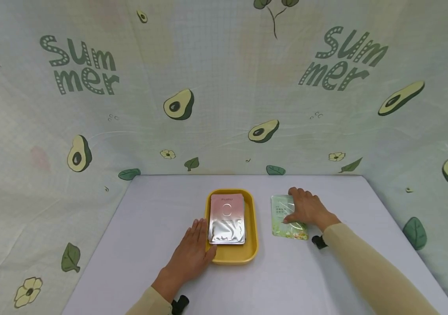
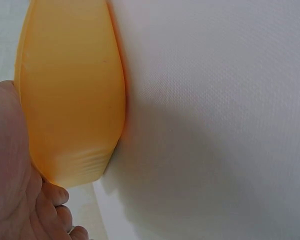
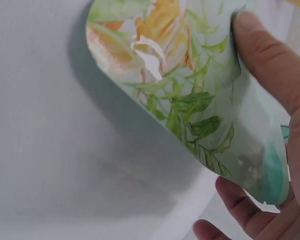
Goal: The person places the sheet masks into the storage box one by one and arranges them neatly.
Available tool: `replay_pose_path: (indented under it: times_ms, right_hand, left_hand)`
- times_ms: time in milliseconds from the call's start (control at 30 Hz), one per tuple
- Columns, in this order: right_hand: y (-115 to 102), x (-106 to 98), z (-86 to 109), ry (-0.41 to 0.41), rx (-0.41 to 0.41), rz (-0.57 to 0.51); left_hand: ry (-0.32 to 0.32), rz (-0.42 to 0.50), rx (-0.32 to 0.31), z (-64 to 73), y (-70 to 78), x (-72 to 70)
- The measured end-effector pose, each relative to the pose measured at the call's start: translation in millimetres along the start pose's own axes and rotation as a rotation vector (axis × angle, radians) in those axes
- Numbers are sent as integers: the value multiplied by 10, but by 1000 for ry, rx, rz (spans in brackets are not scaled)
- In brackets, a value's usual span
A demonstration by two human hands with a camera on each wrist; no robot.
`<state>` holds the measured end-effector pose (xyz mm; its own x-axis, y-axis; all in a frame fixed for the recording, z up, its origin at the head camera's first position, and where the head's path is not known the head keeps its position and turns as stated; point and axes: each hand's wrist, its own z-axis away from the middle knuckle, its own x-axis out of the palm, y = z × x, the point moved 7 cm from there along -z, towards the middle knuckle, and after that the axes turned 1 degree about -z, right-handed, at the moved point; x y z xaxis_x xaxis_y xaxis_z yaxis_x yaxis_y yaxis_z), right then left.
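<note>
A yellow tray (image 1: 233, 256) stands on the table, holding a pink and silver sheet mask packet (image 1: 227, 218). My left hand (image 1: 190, 253) rests against the tray's left side, fingers straight and thumb near its front left corner. In the left wrist view, the palm lies along the rim of the tray (image 2: 72, 95). To the right of the tray, my right hand (image 1: 308, 208) grips a green floral sheet mask packet (image 1: 281, 214) by its right side. The right wrist view shows the packet (image 3: 190, 90) bent between thumb and fingers, one edge off the table.
The white table (image 1: 161, 205) extends around the tray and ends at a back edge. Behind it hangs a pale cloth (image 1: 216, 65) printed with avocados, leaves and lettering, which also drapes at both sides.
</note>
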<state>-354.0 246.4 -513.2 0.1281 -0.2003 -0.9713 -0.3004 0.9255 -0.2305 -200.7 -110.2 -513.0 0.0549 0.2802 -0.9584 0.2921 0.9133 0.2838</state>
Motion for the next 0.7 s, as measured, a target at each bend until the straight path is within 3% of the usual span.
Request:
replay_pose_path:
  times_ms: [333,500,700]
  right_hand:
    - [-255,-302,194,93,-42,-227]
    - [-279,-351,253,126,46,-319]
    - [-192,-252,273,144,146,-397]
  left_hand:
    - [4,20,-1,11,1,-14]
    - [6,27,-1,18,-8,-17]
    - [6,38,-1,16,-13,-5]
